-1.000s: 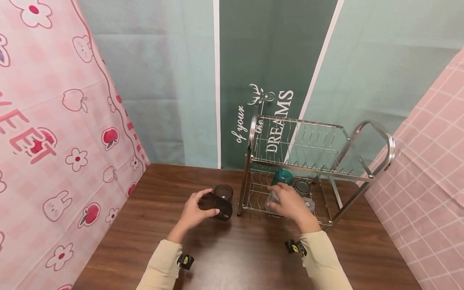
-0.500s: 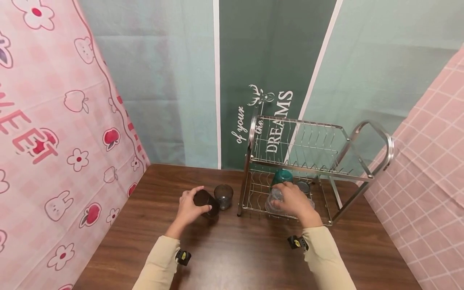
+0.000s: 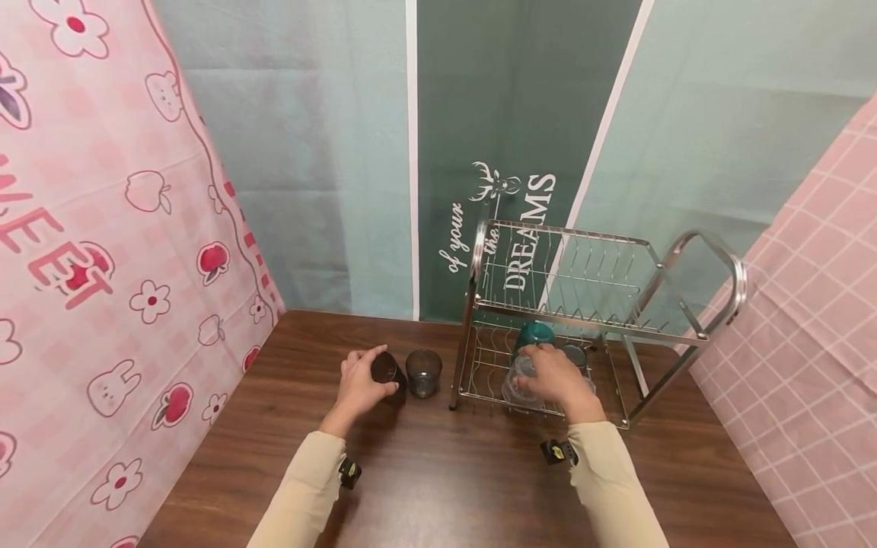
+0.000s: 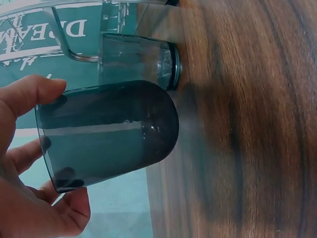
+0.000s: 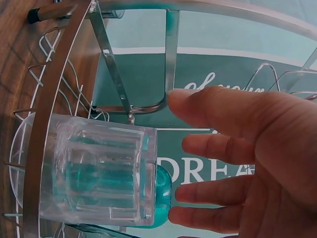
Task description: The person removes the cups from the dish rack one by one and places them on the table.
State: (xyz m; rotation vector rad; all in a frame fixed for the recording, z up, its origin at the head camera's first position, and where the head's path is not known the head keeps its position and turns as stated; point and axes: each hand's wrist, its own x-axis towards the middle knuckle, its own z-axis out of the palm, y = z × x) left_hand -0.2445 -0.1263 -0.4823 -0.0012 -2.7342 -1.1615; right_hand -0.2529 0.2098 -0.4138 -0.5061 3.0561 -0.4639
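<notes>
My left hand (image 3: 361,385) grips a dark tinted glass (image 3: 385,368) around its rim. In the left wrist view this glass (image 4: 109,131) has its base close over the tabletop and leans slightly. Just right of it a smoky grey glass (image 3: 424,374) stands upright on the wood. My right hand (image 3: 553,378) reaches over the lower tier of the metal rack, fingers extended. A clear cup (image 5: 104,173) sits upside down there, and the right fingertips are a little apart from its base. Behind it is a teal cup (image 3: 537,333), partly hidden.
The two-tier chrome dish rack (image 3: 473,304) stands at the right back of the brown wooden table (image 3: 438,472). A dark grey glass (image 3: 575,353) sits on its lower tier, partly behind the right hand. Printed cloths hang on three sides.
My left hand has moved left and turned the dark glass from lying tilted in front of the grey glass to nearly upright beside it. The right fingers have come off the clear cup.
</notes>
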